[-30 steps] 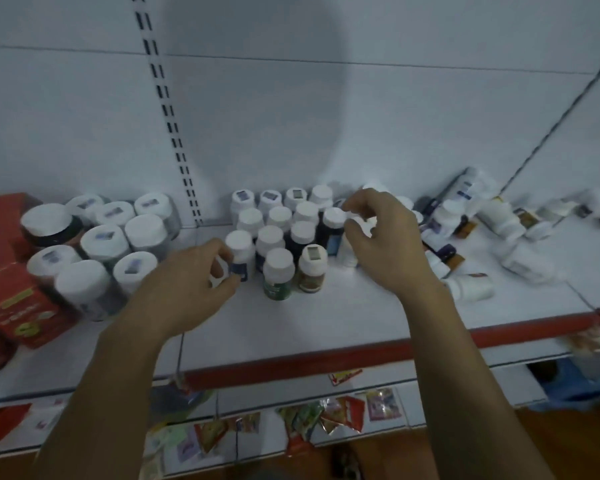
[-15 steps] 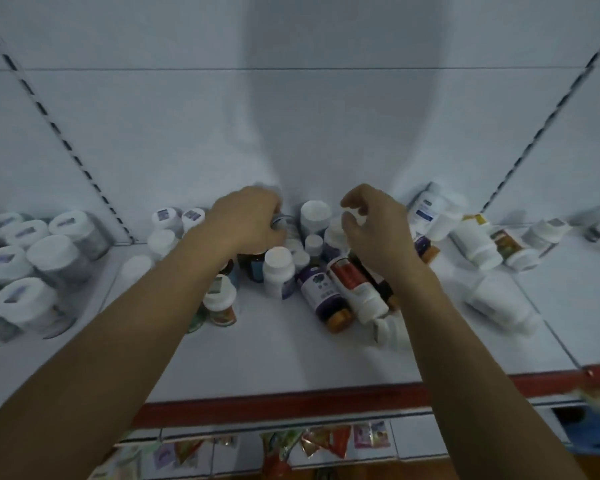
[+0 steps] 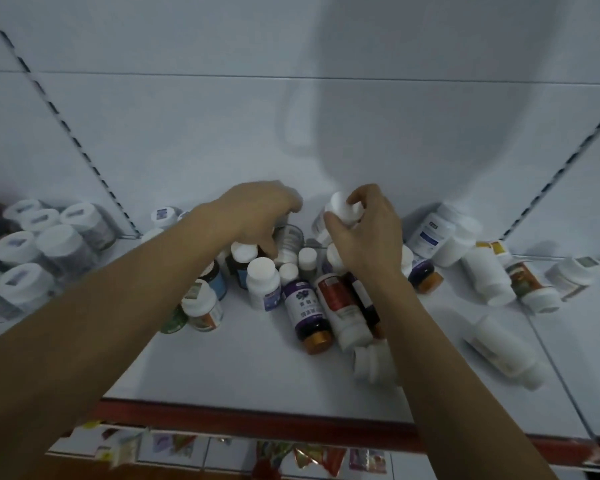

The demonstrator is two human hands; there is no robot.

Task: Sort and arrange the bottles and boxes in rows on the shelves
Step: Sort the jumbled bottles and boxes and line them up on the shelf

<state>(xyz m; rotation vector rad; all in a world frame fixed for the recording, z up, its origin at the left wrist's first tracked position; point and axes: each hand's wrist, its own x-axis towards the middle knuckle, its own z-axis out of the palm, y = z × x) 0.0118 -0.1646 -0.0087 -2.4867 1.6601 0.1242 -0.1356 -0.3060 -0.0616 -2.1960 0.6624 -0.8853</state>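
Where the shelf (image 3: 243,368) begins at left, big white-lidded jars (image 3: 54,244) stand in rows. My left hand (image 3: 260,213) arches palm-down over the upright bottles (image 3: 262,275) mid-shelf, fingers curled; I cannot tell whether it grips one. My right hand (image 3: 368,233), wrist bent back, pinches a small white-capped bottle (image 3: 340,206) by its cap and shoulder, lifted over the pile near the back wall. I judge it light, rigid, slick plastic, safer held around the body. Toppled bottles (image 3: 485,278) lie further right.

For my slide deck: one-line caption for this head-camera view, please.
Right hand grips a white-capped bottle over toppled bottles on a white shelf; left hand reaches down among them.
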